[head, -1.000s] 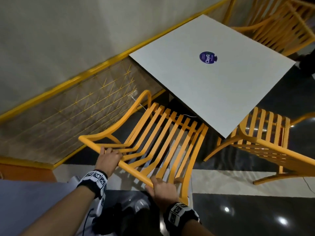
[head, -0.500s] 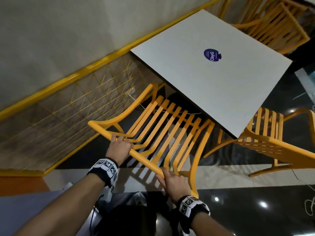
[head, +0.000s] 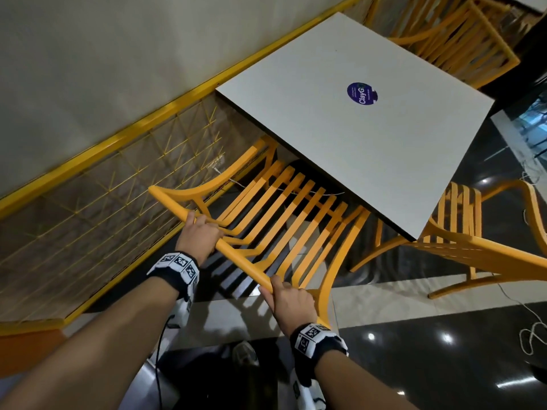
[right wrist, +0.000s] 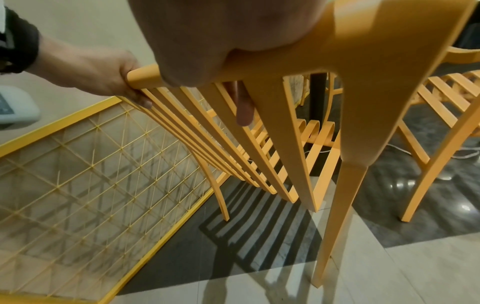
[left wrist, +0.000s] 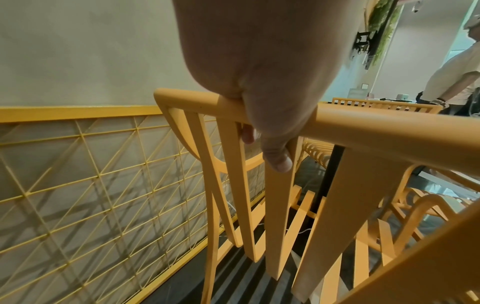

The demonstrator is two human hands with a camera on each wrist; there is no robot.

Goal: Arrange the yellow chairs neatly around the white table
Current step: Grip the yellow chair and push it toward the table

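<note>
A yellow slatted chair (head: 284,220) stands at the near side of the white table (head: 370,143), its seat front tucked under the table edge. My left hand (head: 199,235) grips the chair's top rail (left wrist: 376,135) near its left end, fingers curled round it. My right hand (head: 291,300) grips the same rail (right wrist: 259,63) near the right corner. A second yellow chair (head: 473,241) stands at the table's right side, angled. A third yellow chair (head: 453,39) sits beyond the far side.
A wall with a yellow rail and yellow wire grid panel (head: 103,202) runs close along the left of the chair. White cables (head: 532,327) lie on the glossy dark floor at right. Another person (left wrist: 451,78) stands far behind the table.
The chair has slid forward toward the table with both hands on its rail; its seat front now reaches under the table edge.
</note>
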